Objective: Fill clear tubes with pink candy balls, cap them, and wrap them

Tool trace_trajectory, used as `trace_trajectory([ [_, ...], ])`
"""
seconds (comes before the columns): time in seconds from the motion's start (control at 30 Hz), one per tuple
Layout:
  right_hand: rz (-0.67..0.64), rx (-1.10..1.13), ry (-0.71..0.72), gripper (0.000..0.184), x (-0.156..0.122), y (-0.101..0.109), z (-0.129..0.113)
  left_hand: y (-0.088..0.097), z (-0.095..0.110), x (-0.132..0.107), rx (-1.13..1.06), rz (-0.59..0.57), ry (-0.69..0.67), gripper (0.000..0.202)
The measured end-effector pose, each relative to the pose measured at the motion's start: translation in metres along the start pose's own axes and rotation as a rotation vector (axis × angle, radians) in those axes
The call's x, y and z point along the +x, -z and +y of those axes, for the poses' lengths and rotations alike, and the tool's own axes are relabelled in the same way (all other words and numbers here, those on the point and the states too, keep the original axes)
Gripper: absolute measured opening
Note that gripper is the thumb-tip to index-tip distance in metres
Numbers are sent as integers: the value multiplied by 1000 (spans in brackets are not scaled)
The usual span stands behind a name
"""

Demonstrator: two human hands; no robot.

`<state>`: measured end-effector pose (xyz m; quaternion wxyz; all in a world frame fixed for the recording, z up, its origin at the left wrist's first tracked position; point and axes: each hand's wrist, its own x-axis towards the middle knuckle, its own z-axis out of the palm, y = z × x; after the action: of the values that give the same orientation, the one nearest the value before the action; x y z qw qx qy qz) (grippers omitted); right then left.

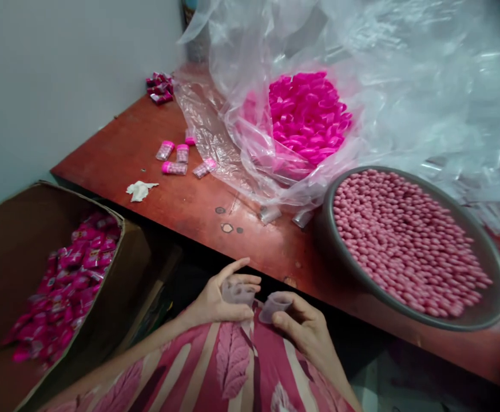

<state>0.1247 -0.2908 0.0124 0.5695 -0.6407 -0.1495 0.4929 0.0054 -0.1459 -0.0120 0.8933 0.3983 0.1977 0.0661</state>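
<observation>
The left hand [215, 301] holds clear containers [238, 294], number unclear, between thumb and curled fingers, forefinger extended. The right hand [305, 323] pinches a clear cup [273, 307] just beside them, in front of the worktop [190, 214]. On the worktop, a basin [497, 297] holds pink balls [404, 240]; beyond, a plastic bag [387, 97] holds pink caps [308, 123].

Small, translucent plastic containers [274, 309] are held in both hands [209, 300].
</observation>
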Motion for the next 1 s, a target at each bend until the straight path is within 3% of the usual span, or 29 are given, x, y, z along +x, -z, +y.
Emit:
trace_trajectory([
  [0.13, -90, 196, 37, 31, 10, -5, 2, -8, 6, 12, -39, -97, -160, 83],
  [0.23, -108, 335, 114, 38, 16, -6, -2, -16, 13, 21, -76, -208, -163, 85],
  [0.4, -158, 344, 142, 60, 15, -1, -12, -24, 21, 27, 14, -297, -158, 84],
  [0.57, -304, 139, 124, 71, 10, 5, -14, -30, 25, 30, 160, -380, -190, 86],
  [0.7, -337, -222, 325, 72, 6, 8, -15, -34, 34, 37, 463, -372, -309, 82],
  [0.87, -290, -363, 470, 77, 1, 12, -31, -43, 52, 52, 860, -343, -451, 91],
  [1.0, -165, -363, 577, 85, -3, 19, -54, -61, 66, 68, 1045, -429, -521, 98],
])
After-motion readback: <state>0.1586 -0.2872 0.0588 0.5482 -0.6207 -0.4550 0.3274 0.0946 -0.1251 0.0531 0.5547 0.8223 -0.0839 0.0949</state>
